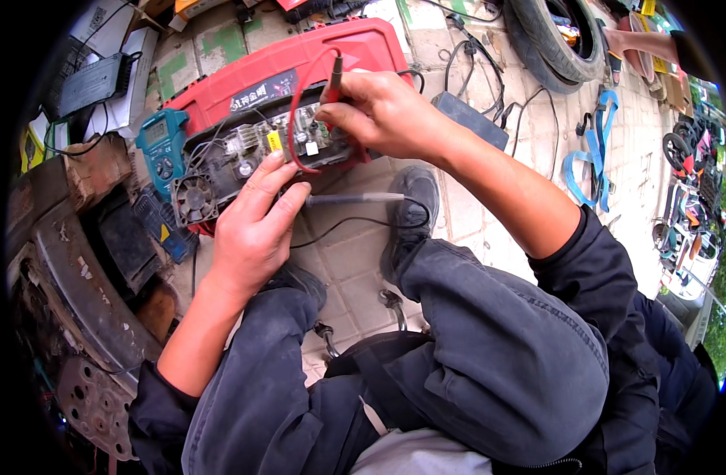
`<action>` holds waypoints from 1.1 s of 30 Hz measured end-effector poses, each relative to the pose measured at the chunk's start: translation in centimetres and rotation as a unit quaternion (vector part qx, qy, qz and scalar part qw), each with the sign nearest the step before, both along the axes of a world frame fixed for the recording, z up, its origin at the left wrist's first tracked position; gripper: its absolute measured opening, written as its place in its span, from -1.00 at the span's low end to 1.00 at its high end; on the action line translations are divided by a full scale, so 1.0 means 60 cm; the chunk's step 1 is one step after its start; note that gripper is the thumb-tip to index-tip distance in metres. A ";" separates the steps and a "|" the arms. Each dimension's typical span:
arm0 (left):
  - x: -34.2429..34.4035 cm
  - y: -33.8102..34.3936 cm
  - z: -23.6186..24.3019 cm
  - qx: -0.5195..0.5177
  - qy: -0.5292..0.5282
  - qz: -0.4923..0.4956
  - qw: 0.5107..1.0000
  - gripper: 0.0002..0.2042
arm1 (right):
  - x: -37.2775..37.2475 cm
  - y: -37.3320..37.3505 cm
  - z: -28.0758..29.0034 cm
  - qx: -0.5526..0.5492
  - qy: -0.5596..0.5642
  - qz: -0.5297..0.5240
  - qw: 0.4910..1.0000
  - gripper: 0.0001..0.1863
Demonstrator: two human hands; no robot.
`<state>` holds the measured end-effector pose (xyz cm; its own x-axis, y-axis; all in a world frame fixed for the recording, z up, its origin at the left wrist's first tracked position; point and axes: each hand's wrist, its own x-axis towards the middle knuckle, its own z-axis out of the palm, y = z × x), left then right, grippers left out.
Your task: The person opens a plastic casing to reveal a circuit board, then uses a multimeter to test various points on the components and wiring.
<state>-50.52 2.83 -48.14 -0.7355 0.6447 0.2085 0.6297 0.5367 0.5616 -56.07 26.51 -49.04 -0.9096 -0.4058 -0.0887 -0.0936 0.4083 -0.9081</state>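
My right hand [386, 111] pinches a red test probe [333, 83] above an opened electrical unit, its red lead [295, 119] looping down. My left hand [256, 222] is at the unit's near edge, fingertips near a yellow label [274, 141]. A dark test probe [355, 199] sticks out to the right from under the left thumb; its tip is hidden. Bare components fill the circuit board [244, 146], with a small cooling fan [195, 198] at its left end. The unit's red housing [299, 59] lies behind. A teal multimeter [163, 146] leans at the left.
A black adapter-like box [470, 120] with cables lies right of the unit. Tyres [553, 39] and a blue strap [596, 154] are farther right. Another person's hand [636, 43] shows at upper right. A dark blue tool-like object [165, 226] and scrap parts [85, 277] crowd the left.
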 end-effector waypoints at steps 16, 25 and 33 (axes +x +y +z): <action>-0.002 -0.003 0.001 0.000 0.007 -0.006 1.000 -0.69 | 0.013 -0.002 -0.005 -0.007 0.022 -0.032 0.999 -0.82; -0.002 -0.005 0.004 -0.007 -0.013 -0.005 1.000 -0.71 | 0.022 0.004 -0.002 -0.081 -0.044 -0.126 0.988 -0.83; -0.001 -0.009 0.003 -0.004 -0.036 -0.014 0.999 -0.70 | 0.032 0.005 -0.006 -0.045 -0.009 -0.063 0.997 -0.87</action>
